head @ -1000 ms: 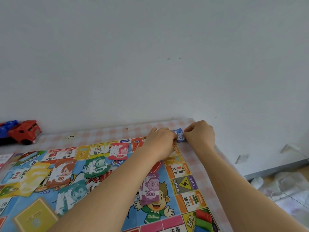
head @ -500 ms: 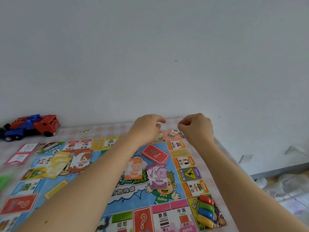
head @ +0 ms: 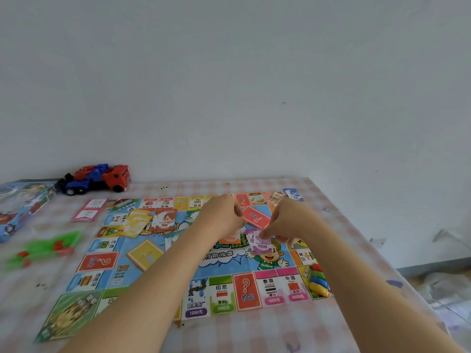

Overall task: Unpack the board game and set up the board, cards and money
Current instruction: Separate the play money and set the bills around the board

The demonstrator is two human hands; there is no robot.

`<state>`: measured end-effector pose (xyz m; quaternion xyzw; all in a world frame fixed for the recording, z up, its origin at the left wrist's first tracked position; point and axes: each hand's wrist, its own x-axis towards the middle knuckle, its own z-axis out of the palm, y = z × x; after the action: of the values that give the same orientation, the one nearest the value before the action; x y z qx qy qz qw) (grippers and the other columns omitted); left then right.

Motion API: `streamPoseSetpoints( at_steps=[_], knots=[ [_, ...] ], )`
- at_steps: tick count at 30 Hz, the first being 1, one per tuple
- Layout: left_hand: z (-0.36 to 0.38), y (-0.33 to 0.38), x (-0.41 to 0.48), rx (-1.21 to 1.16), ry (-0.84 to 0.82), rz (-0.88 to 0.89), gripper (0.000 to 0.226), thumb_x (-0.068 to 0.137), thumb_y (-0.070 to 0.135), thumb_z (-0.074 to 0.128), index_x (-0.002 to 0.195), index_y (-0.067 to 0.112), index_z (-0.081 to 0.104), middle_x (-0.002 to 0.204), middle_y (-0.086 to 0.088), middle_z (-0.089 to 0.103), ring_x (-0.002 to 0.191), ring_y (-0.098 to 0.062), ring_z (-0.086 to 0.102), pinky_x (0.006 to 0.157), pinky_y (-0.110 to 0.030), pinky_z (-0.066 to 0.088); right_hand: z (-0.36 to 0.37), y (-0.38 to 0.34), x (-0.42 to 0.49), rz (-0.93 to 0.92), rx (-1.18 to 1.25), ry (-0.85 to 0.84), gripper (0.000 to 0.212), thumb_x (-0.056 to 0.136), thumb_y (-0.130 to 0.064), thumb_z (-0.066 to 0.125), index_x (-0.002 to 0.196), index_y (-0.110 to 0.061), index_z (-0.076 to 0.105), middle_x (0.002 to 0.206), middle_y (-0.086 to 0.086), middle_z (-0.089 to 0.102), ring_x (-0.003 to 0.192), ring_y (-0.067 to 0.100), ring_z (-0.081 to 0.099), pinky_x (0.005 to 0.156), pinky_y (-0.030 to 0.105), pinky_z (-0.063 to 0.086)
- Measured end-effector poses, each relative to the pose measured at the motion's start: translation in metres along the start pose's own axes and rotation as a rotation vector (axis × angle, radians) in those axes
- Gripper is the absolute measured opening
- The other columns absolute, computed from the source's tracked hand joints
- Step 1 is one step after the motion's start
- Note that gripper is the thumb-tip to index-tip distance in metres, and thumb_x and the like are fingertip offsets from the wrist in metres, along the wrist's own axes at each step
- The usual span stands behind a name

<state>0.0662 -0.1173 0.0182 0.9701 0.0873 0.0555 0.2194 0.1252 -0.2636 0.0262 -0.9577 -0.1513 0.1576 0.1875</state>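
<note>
The game board [head: 158, 273] lies flat on the checked tablecloth. My right hand [head: 288, 220] reaches down at its middle and pinches the top edge of the purple 500 notes [head: 262, 247]. My left hand [head: 224, 216] hovers just to the left with curled fingers; nothing shows in them. An orange note [head: 230, 240] peeks out under it. A red card stack [head: 256, 217] lies between the hands. A yellow card stack [head: 145, 254], an orange 50 note [head: 164, 220] and a yellow note [head: 135, 222] lie further left. A blue 10 note [head: 293, 193] sits off the far right corner.
Coloured pawns [head: 318, 281] lie on the board's near right corner. A toy truck [head: 98, 178] stands by the wall, the game box [head: 20, 207] at far left. A pink card [head: 89, 209] and a green bag [head: 44, 247] with red pieces lie left of the board.
Both hands drew back from the board's far right corner, leaving the blue 10 note there. My right hand came down onto the purple 500 notes. The camera tilted down and left.
</note>
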Motion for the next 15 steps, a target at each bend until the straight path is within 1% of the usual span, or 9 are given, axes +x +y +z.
streamPoseSetpoints(
  at_steps=[1, 3, 5, 6, 9, 12, 13, 15],
  knots=[
    [0.003, 0.0, -0.003, 0.003, -0.031, -0.014, 0.027, 0.084, 0.029, 0.067, 0.108, 0.016, 0.068, 0.107, -0.001, 0.067, 0.09, -0.014, 0.061, 0.08, -0.026, 0.049, 0.002, -0.001, -0.003, 0.005, 0.012, -0.028, 0.032, 0.072, -0.025, 0.08, 0.091, -0.002, 0.069, 0.079, 0.01, 0.074, 0.068, 0.019, 0.069, 0.075, 0.035, 0.06],
    [0.009, -0.001, -0.008, 0.0, -0.077, -0.034, 0.044, 0.08, 0.039, 0.07, 0.116, 0.015, 0.063, 0.111, -0.001, 0.065, 0.097, -0.016, 0.061, 0.086, -0.03, 0.051, 0.005, -0.003, -0.011, 0.014, 0.052, -0.072, 0.035, 0.07, -0.023, 0.082, 0.095, -0.001, 0.07, 0.084, 0.013, 0.074, 0.067, 0.02, 0.067, 0.076, 0.033, 0.059],
    [0.015, 0.0, -0.012, 0.0, -0.098, -0.046, 0.054, 0.078, 0.045, 0.071, 0.121, 0.014, 0.06, 0.113, -0.002, 0.064, 0.1, -0.017, 0.061, 0.089, -0.032, 0.051, 0.009, -0.003, -0.017, 0.014, 0.053, -0.079, 0.042, 0.067, -0.03, 0.085, 0.096, -0.004, 0.069, 0.083, 0.011, 0.073, 0.065, 0.018, 0.065, 0.075, 0.031, 0.059],
    [0.016, 0.001, -0.013, 0.001, -0.1, -0.048, 0.056, 0.077, 0.045, 0.072, 0.121, 0.013, 0.059, 0.114, -0.002, 0.064, 0.101, -0.017, 0.06, 0.089, -0.032, 0.051, 0.011, -0.004, -0.019, 0.01, 0.04, -0.071, 0.044, 0.066, -0.033, 0.085, 0.097, -0.007, 0.069, 0.083, 0.009, 0.072, 0.067, 0.018, 0.067, 0.076, 0.032, 0.059],
    [0.02, 0.004, -0.013, -0.012, -0.104, -0.058, 0.051, 0.077, 0.044, 0.073, 0.116, 0.014, 0.062, 0.111, -0.002, 0.064, 0.098, -0.017, 0.061, 0.088, -0.031, 0.051, 0.016, -0.002, -0.021, 0.01, 0.04, -0.04, 0.047, 0.066, -0.035, 0.085, 0.102, -0.012, 0.067, 0.092, 0.007, 0.073, 0.079, 0.018, 0.072, 0.078, 0.034, 0.059],
    [0.025, 0.008, -0.009, -0.005, -0.097, -0.07, 0.032, 0.075, 0.044, 0.073, 0.09, 0.017, 0.063, 0.09, -0.001, 0.061, 0.079, -0.016, 0.057, 0.076, -0.028, 0.049, 0.018, 0.001, -0.02, -0.006, 0.033, -0.017, 0.048, 0.066, -0.037, 0.084, 0.103, -0.013, 0.067, 0.094, 0.006, 0.073, 0.081, 0.017, 0.072, 0.079, 0.033, 0.059],
    [0.026, 0.01, -0.007, -0.007, -0.099, -0.08, 0.031, 0.075, 0.043, 0.073, 0.086, 0.016, 0.064, 0.088, 0.0, 0.062, 0.077, -0.016, 0.057, 0.073, -0.028, 0.048, 0.019, 0.002, -0.02, -0.013, 0.025, -0.011, 0.047, 0.067, -0.038, 0.084, 0.103, -0.013, 0.067, 0.094, 0.005, 0.073, 0.081, 0.016, 0.072, 0.08, 0.033, 0.059],
    [0.027, 0.014, -0.004, -0.034, -0.121, -0.1, 0.031, 0.076, 0.04, 0.074, 0.091, 0.013, 0.071, 0.092, -0.001, 0.069, 0.082, -0.017, 0.064, 0.069, -0.027, 0.048, 0.019, 0.005, -0.021, -0.022, 0.028, -0.001, 0.046, 0.068, -0.038, 0.083, 0.103, -0.013, 0.066, 0.095, 0.005, 0.073, 0.083, 0.016, 0.071, 0.081, 0.032, 0.058]
  ],
)
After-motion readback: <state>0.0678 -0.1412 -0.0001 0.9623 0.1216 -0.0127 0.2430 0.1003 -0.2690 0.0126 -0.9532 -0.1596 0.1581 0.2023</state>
